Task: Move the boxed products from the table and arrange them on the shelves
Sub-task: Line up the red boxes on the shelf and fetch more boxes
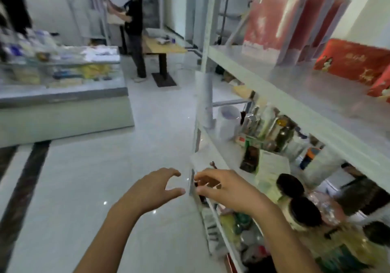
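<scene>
Big picture first: the white shelving unit runs down the right side, and its top shelf already carries boxed goods. Tall pink-red gift boxes stand upright near the shelf's left end, and flat red boxes lie toward the back right. There's bare shelf along the front edge.

Well apart to the left sits the bench, its top heaped with pale, blurred goods. Whether any of them are boxes is too smeared to call. On the shelf below the top one, bottles crowd together. Lower again, dark-lidded jars stand near the front edge.

Now the hands, low at that lower shelf's front left corner. Left hand: grip wide, fingers spread and gently curved, holding nothing. Right hand: fingers curled in close to a thin pale strip at the shelf's corner. It could be a post or a flat box seen edge-on, and I can't tell whether that grip has hold of it.

On handling, my read is that these gift boxes are stiff card, light for their size and smooth-faced, maybe a touch slippery. They're broad and thin, so they'd want two hands on opposite side edges. A one-hand pinch at a corner could crease the card. The standing ones could topple like dominoes if nudged.
</scene>
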